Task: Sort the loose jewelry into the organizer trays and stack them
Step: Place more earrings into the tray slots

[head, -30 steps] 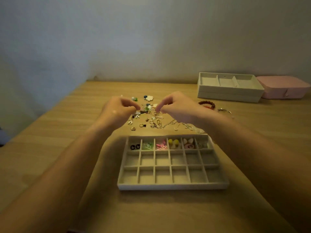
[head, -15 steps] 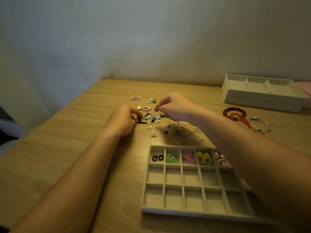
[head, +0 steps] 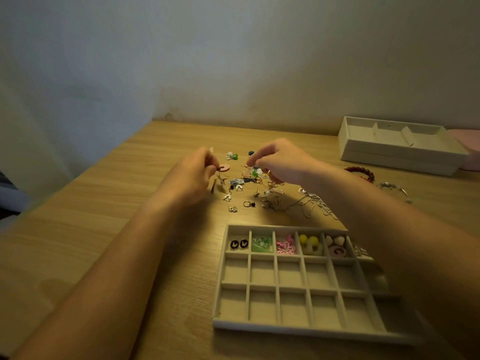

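Note:
A grey grid tray (head: 288,292) lies near the table's front; its back row holds black studs, green, pink, yellow and cream pieces, the other cells are bare. Beyond it lies a pile of loose jewelry (head: 249,188): small earrings, hoops, thin chains. My left hand (head: 193,172) hovers over the pile's left side and pinches a dangling earring with a dark drop, next to a pink ring-shaped piece (head: 224,167). My right hand (head: 281,162) pinches a small gold-wire earring with green and blue beads just above the pile.
A second white tray (head: 400,149) with wide compartments sits at the back right, a pink box (head: 471,137) behind it. A red bead bracelet (head: 362,172) and a silver bangle (head: 394,189) lie right of the pile. Wall runs along the table's far edge.
The view shifted left, then closer. Both hands dipped to the pile and rose; the left now lifts a dangling earring, the right holds a beaded one.

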Demonstrator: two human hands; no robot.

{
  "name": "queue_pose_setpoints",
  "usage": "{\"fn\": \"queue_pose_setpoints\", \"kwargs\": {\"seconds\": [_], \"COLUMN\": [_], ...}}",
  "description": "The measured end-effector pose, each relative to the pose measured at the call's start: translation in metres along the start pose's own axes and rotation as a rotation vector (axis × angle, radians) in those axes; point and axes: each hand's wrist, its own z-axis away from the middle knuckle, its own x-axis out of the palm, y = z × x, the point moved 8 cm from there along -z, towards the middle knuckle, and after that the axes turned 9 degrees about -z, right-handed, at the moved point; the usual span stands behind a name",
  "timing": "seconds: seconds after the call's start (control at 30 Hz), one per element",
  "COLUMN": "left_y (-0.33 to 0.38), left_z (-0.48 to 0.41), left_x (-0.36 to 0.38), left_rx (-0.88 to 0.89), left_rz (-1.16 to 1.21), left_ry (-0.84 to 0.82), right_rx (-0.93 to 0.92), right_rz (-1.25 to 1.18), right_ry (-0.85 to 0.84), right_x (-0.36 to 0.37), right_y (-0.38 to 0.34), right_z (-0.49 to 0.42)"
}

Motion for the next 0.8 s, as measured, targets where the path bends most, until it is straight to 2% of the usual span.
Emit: {"fn": "queue_pose_setpoints", "kwargs": {"seconds": [0.13,0.33,0.43,0.57,0.7,0.8], "left_y": [0.024,0.056,0.071,0.082,0.086,0.085], "left_z": [0.001,0.010,0.019,0.032,0.047,0.057], "left_x": [-0.021,-0.043,-0.053,-0.063,-0.073,-0.076], "left_rx": [0.084,0.180,0.212,0.206,0.165,0.127], "left_rz": [0.110,0.297,0.405,0.510,0.573,0.611], "left_ry": [0.086,0.050,0.014,-0.006,-0.027,-0.040], "right_rx": [0.006,-0.036,-0.066,-0.067,-0.077,-0.057], "right_rz": [-0.017,-0.076,-0.111,-0.315,-0.426,-0.479], "right_ry": [-0.013,-0.200,-0.203,-0.217,-0.291,-0.258], "right_x": [0.003,0.022,0.021,0.012,0.002,-0.010], "right_y": [-0.001,-0.015,-0.020,-0.019,-0.021,-0.020], "right_z": [0.004,0.018,0.026,0.041,0.066,0.080]}}
